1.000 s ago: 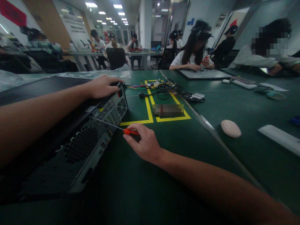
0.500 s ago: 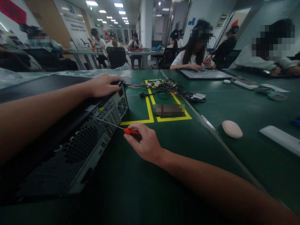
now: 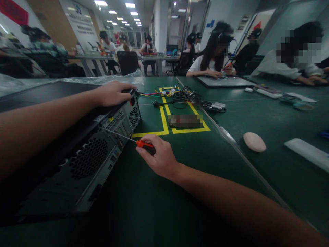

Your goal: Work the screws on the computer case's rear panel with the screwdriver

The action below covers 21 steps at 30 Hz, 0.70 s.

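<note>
A black and grey desktop computer case (image 3: pixel 84 185) lies on the left of the green table, its rear panel with vents and ports facing me. My left hand (image 3: pixel 114 94) lies on the top of the case by the far rear corner, fingers stretched along the edge. Closed around the orange and black handle of a screwdriver (image 3: pixel 141 143) is my right hand (image 3: pixel 161 156). The long thin shaft points left, and its tip meets the rear panel near the upper edge. Whatever the tip touches is too small to make out.
Behind the case lies clear plastic wrap (image 3: pixel 123 77). A tangle of cables (image 3: pixel 187 96) and a blurred-out object (image 3: pixel 185 121) lie around yellow tape markings (image 3: pixel 151 134). To the right are a beige rounded object (image 3: pixel 254 142) and a white bar (image 3: pixel 308 151). Co-workers sit across the table.
My hands, the screwdriver and the case look the same. At the far right, a co-worker's hands have shifted.
</note>
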### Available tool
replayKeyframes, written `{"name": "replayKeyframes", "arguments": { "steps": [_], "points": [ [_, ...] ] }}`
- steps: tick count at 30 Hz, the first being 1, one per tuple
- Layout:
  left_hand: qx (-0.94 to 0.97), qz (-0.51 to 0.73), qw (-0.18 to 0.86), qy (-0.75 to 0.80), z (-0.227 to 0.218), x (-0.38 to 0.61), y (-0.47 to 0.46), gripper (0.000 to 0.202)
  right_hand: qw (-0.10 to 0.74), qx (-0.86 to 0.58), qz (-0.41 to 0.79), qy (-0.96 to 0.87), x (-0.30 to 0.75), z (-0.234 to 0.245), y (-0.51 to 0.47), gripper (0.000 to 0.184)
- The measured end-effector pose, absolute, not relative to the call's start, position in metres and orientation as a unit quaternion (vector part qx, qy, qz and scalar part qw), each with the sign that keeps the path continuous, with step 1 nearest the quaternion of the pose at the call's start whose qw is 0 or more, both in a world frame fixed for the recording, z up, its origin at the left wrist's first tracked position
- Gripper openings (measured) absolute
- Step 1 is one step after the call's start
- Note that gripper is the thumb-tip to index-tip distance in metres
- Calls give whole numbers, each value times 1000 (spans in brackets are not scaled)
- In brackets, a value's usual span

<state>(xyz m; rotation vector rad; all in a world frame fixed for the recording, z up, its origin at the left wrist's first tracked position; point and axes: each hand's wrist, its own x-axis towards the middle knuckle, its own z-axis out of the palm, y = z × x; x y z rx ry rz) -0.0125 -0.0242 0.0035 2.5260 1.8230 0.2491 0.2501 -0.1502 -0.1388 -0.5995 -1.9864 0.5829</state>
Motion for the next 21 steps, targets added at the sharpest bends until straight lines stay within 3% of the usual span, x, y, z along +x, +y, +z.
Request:
{"name": "replayKeyframes", "arguments": {
  "steps": [21],
  "points": [
    [806, 95, 16, 584, 3, -14, -23, 79, 477, -242, 222, -815, 251, -136, -151, 26]
  ]
}}
